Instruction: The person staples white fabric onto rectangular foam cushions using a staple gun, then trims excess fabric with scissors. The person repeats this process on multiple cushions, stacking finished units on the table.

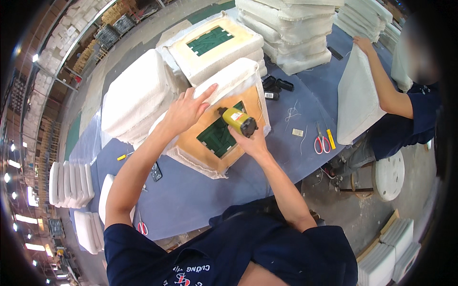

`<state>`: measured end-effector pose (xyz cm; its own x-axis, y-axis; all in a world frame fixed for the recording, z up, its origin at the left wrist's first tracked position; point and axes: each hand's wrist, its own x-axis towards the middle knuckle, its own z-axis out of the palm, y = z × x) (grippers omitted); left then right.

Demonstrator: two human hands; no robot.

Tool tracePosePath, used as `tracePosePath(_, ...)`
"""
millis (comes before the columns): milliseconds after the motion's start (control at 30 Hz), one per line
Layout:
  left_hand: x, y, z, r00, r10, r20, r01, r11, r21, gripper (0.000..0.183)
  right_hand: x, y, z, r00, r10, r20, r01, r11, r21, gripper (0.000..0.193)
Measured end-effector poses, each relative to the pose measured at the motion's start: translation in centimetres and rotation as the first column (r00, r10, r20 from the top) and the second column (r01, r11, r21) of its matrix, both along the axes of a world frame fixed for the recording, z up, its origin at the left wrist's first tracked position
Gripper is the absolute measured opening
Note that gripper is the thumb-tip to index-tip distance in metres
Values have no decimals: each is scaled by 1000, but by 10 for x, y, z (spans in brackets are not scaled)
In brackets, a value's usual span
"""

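Note:
My right hand (250, 142) is closed round the grip of a yellow-green power tool (237, 121) with a barrel-shaped body and black ends. Its black nose points down and left at an upholstered seat (193, 138), which lies with its wooden underside up. Green webbing (219, 139) shows through the opening in the wood, and white fabric wraps the sides. My left hand (188, 110) rests on the far-left fabric edge of this seat, fingers spread and holding nothing. The exact contact of the tool's nose with the seat is unclear.
White padded seats (143, 90) and another upturned seat (214, 57) stand close by on the blue table (200, 205). To the right lie black packs (276, 86), red-handled scissors (322, 143) and a yellow-handled tool (330, 139). A co-worker (398, 102) holds a white cushion (358, 95).

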<state>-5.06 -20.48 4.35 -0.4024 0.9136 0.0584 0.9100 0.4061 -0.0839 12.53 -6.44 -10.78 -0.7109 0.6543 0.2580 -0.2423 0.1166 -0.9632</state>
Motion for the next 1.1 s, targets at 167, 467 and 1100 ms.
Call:
tracePosePath(167, 3, 2, -2, 999, -14, -34, 14, 1000, 26, 69, 2, 2, 22, 996, -56, -71, 61, 996, 68, 24)
tracePosePath(467, 10, 2, -4, 999, -22, -47, 24, 999, 49, 83, -4, -10, 14, 998, -22, -60, 28, 993, 112, 36)
tracePosePath(1100, 1, -34, 15, 990, 29, 141, -22, 999, -46, 59, 1, -45, -49, 983, -65, 170, 44, 991, 122, 52)
